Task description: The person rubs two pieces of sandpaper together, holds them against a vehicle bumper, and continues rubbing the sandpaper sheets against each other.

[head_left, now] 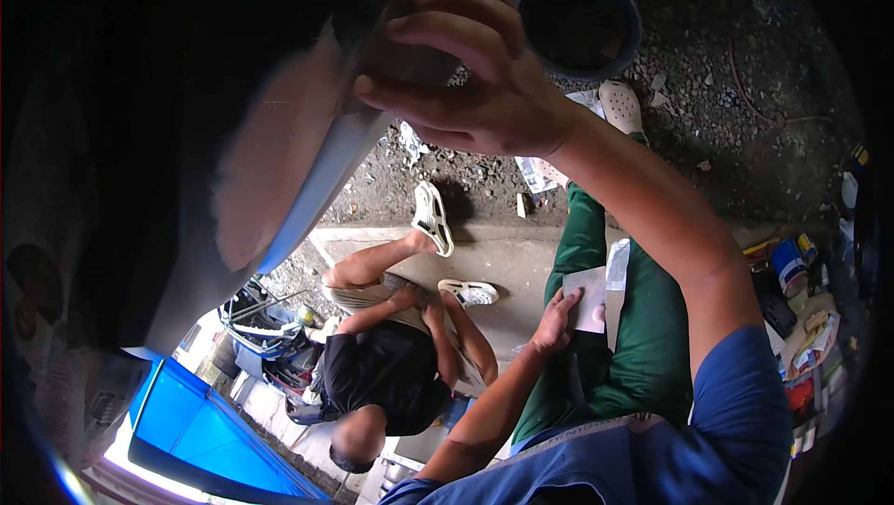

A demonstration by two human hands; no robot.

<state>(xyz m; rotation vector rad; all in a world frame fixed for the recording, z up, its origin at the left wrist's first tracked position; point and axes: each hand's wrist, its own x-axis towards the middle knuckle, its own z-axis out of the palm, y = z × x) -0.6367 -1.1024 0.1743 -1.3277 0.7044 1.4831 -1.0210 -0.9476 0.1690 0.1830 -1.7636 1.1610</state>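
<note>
My right hand (480, 62) is raised at the top centre, its fingers bent and spread over a thin, flat grey spreader (413, 48) held against the edge of a dark panel. That spreader is partly hidden by shadow and fingers, so its exact form is unclear. On the large panel (196, 67) at the left is a smooth pinkish filler patch (275, 146). Low over my lap, my left hand (556, 321) grips a small, pale square board (586, 298) with a faint pinkish tint. Its fingers close round the board's left edge.
A person in a black shirt (382, 370) sits to my left, hands together. Beyond my feet stands a round dark tub (579, 20) on gravel. Cans and packages (792, 267) lie at the right. A blue panel (200, 421) is at the lower left.
</note>
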